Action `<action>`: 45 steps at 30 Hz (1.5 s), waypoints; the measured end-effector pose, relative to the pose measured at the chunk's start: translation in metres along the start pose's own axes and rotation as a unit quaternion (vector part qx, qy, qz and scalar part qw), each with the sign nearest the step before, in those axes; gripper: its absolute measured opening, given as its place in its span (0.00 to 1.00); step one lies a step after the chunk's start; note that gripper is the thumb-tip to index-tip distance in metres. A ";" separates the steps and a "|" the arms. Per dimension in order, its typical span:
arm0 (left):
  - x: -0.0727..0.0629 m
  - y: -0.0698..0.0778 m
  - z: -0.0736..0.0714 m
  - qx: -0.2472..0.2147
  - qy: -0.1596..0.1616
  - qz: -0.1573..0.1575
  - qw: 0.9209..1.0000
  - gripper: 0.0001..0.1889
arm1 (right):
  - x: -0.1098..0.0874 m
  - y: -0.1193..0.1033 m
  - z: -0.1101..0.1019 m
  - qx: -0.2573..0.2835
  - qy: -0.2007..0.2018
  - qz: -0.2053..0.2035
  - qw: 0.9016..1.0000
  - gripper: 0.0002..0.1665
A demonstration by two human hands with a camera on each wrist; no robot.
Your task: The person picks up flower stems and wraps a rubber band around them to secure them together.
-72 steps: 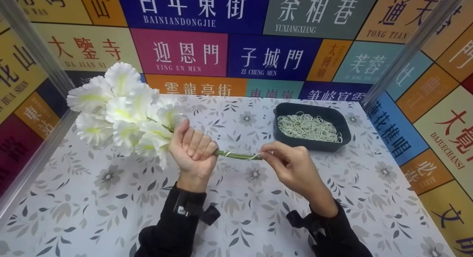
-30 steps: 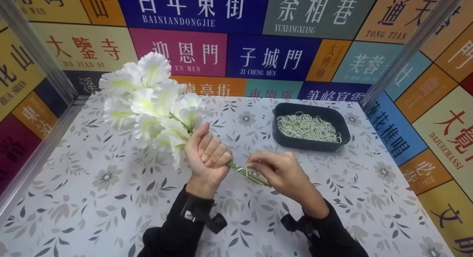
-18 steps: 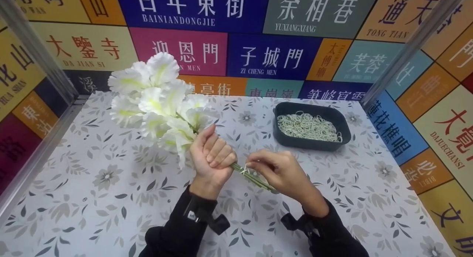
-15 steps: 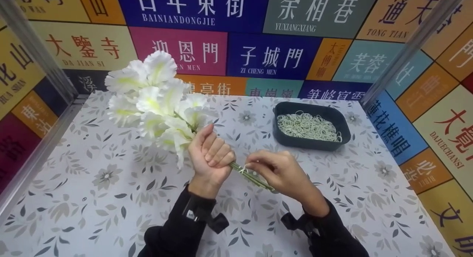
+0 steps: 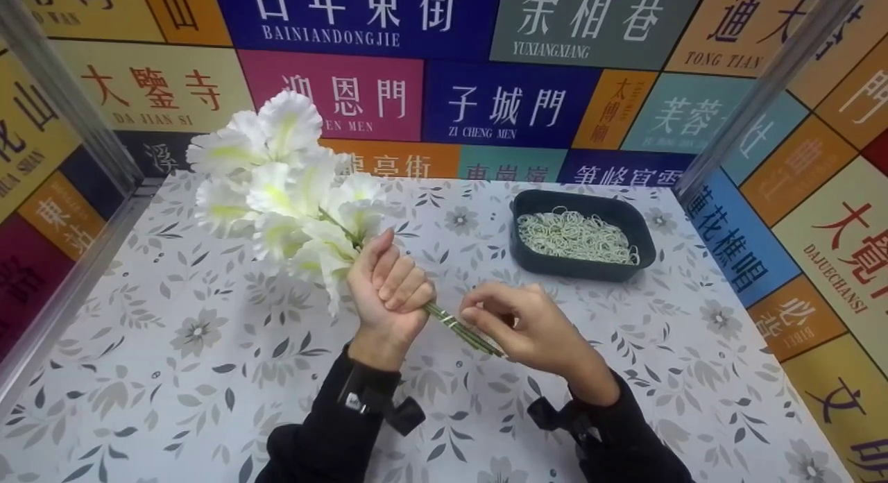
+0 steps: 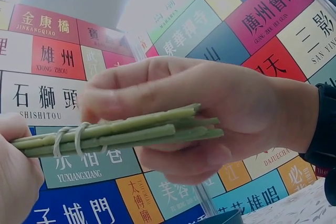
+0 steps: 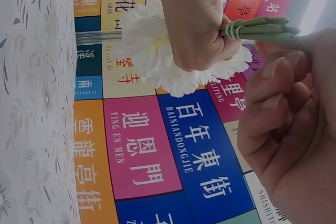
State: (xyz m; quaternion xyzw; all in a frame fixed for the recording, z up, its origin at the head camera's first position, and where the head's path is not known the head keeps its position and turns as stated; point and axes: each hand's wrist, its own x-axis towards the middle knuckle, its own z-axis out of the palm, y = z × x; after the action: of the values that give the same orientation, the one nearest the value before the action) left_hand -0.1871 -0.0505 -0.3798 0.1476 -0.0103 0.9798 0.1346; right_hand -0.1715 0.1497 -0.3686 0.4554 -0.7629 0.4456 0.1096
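My left hand (image 5: 390,295) grips a bunch of frilly white flowers (image 5: 277,191) by the green stems (image 5: 479,341), blooms to the upper left, stem ends toward the right. A pale rubber band (image 6: 80,139) lies wound in loops around the stems just below that fist, flat against them. My right hand (image 5: 538,330) is beside the loops, fingers loosely bent, thumb and index tips close to the band; no band is seen stretched between them. In the left wrist view the right hand is behind the cut stem ends. The stems' upper part is hidden inside the left fist.
A dark green rectangular tub (image 5: 576,268) stands at the back right, holding a heap of pale rubber bands (image 5: 576,236). The table (image 5: 208,400) has a leaf-patterned cover. Printed panels (image 5: 340,94) and metal posts (image 5: 770,94) enclose its back and sides.
The right fingers were pulling and twisting the band at the stems; now it sits flat around them and the fingers have let go. The bouquet swung from nearly level to slanting down right.
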 end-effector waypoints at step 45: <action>0.001 0.002 -0.001 0.046 0.036 0.042 0.997 0.30 | 0.000 -0.020 0.031 -0.106 -0.118 0.207 0.965 0.15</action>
State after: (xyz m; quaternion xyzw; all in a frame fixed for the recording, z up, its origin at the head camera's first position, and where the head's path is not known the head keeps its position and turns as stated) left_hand -0.1889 -0.0525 -0.3799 0.1172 0.0336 0.9888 0.0864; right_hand -0.1482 0.1221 -0.3754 0.3227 -0.8909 0.3183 -0.0286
